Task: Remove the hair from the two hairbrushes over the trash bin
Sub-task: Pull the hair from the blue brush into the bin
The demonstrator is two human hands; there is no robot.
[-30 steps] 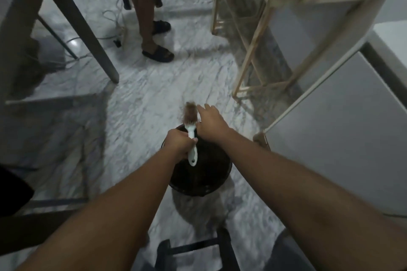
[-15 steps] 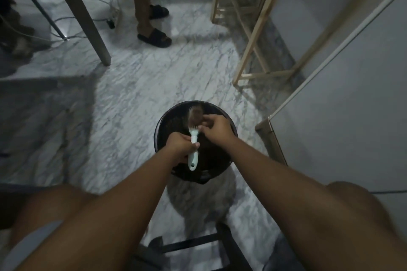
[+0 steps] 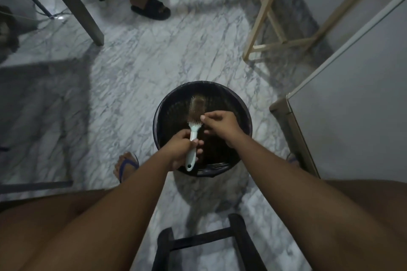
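Note:
A round black trash bin (image 3: 246, 114) lined with a dark bag stands on the marble floor below me. My left hand (image 3: 179, 149) grips the pale handle of a white hairbrush (image 3: 193, 132), held over the bin with its head pointing away. Brown hair (image 3: 197, 106) is matted across the bristles. My right hand (image 3: 220, 121) is beside the brush head, thumb and fingers pinched together at the lower bristles; whether hair is between them is unclear. Only one hairbrush is in view.
A black stool frame (image 3: 204, 246) stands just in front of my knees. A white cabinet (image 3: 352, 116) is at the right, a light wooden frame (image 3: 271, 17) behind it. Another person's sandalled foot (image 3: 152, 7), a table leg (image 3: 72, 4) and cables lie farther off.
My view has tilted down, so the bin sits under both hands. My right hand moved from the top of the brush head down to its lower bristles. The left grip is unchanged.

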